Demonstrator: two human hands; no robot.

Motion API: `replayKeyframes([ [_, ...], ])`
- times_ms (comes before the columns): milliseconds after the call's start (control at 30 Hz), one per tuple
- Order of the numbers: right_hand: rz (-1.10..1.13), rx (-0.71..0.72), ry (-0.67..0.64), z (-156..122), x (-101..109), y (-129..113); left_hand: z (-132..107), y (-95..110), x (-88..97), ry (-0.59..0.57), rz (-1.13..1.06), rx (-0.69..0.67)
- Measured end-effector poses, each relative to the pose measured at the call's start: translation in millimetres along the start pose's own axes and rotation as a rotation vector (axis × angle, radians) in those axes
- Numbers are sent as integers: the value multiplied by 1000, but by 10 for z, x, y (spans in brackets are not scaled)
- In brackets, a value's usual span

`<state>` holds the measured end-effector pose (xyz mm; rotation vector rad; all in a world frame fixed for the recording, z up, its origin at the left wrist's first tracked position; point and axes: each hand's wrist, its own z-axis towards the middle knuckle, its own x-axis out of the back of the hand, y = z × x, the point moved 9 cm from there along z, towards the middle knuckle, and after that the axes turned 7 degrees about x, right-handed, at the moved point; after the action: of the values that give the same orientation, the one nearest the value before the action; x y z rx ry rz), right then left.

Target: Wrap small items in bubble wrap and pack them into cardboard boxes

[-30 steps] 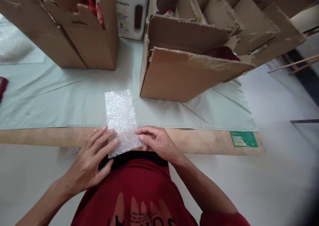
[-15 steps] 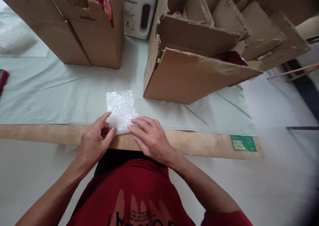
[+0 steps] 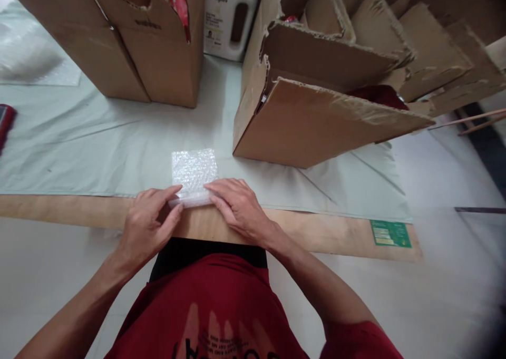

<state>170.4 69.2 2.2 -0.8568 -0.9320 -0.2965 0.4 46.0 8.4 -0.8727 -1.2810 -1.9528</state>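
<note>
A small piece of clear bubble wrap (image 3: 194, 168) lies at the table's front edge, its near end folded into a thick roll. My left hand (image 3: 152, 215) grips the roll's left end between thumb and index finger. On the other side, my right hand (image 3: 238, 207) holds the right end, fingers on top and thumb at the near side. Whether anything is inside the roll cannot be made out.
Cardboard boxes (image 3: 158, 58) stand behind on the left, and an open-topped cardboard box (image 3: 308, 122) on the right. Between them is a white jug (image 3: 215, 21). More bubble wrap (image 3: 35, 58) and a dark red object (image 3: 5, 120) lie left. A green label (image 3: 390, 234) marks the wooden edge.
The near end of the bubble wrap has been folded over into a thicker roll, so its flat part is shorter. Both hands have closed in on its ends. The view has shifted slightly.
</note>
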Motion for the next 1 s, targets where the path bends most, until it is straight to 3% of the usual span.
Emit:
replayKeyframes([
  [133, -216, 58, 154, -22, 163, -74, 177, -178, -56, 19, 52, 69],
  [233, -279, 179, 68, 17, 41, -157, 242, -216, -85, 70, 123, 47],
  [367, -250, 168, -26, 97, -80, -90, 178, -46, -7, 140, 128, -91],
  [433, -160, 129, -23, 97, -61, -53, 114, 66, 17, 90, 79, -167],
  [533, -34, 85, -38, 51, -34, -43, 78, 103, 23, 7, 4, -174],
  [700, -251, 66, 17, 68, 57, -134, 247, -79, -86, 78, 81, -93],
  [800, -354, 99, -98, 179, -69, -177, 333, -188, -72, 171, 74, 11],
  [900, -343, 33, -191, 274, -166, -50, 230, -253, 76, 246, -59, 184],
  [1000, -150, -66, -98, 290, -93, 86, -30, -290, 118, 208, -255, 396],
])
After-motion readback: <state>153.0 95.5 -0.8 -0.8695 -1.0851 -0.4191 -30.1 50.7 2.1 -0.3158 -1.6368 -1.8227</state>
